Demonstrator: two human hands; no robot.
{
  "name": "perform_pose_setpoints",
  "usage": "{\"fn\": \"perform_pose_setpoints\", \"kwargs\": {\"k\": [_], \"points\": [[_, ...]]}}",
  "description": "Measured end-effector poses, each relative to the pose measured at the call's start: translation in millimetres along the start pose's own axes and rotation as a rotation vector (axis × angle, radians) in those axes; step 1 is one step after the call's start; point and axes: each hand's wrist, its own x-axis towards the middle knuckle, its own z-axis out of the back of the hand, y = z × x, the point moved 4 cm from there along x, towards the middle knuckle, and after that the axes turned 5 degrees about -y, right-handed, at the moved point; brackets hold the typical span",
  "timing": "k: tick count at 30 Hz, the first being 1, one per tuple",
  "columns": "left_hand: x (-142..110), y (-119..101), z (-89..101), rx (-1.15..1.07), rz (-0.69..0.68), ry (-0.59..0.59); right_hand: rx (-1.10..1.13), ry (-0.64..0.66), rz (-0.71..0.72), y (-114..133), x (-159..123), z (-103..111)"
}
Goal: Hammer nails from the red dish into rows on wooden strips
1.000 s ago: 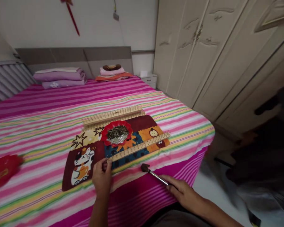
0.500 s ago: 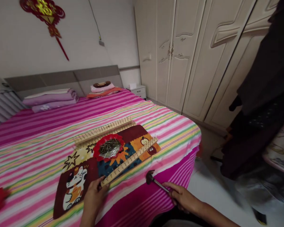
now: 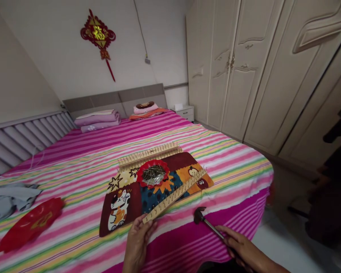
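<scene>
My left hand grips the near end of a wooden strip with a row of nails standing up from it. The strip slants away to the right across a patterned mat. In my right hand is a claw hammer, held by its handle with the head over the bed's near edge. A red scalloped dish full of loose nails rests on the mat. Behind it lie more wooden strips, also studded with upright nails.
The bed wears a striped sheet. A red plate-like piece and a grey cloth lie at left. Folded bedding sits by the headboard. A wardrobe stands on the right.
The view has swung left, so the scene sits further right and the red piece and grey cloth show more. Both hands keep their holds on the strip and the hammer.
</scene>
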Motion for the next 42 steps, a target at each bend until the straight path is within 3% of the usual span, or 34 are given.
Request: {"fn": "perform_pose_setpoints", "kwargs": {"k": [9,20,27,31,34,37,42], "points": [[-4,-2,1.8,-0.212,-0.038,-0.094,-0.015,0.02,-0.013,4,-2,-3],[-3,-8,17.8,-0.316,-0.042,-0.191,0.016,-0.012,-0.004,-19,12,-1],[8,-10,26.3,-0.327,-0.07,-0.196,0.016,0.022,-0.023,-9,7,-3],[9,-8,29.3,-0.356,-0.01,-0.233,0.006,-0.007,-0.013,-4,3,-3],[9,-13,31.5,-0.36,0.009,-0.289,-0.076,-0.019,0.053,1,1,-2],[11,-25,34.2,-0.381,-0.023,-0.357,-0.225,-0.007,0.222,13,-2,1],[15,-47,37.7,-0.423,-0.118,-0.35,-0.443,0.049,0.367,25,-9,4]]}}
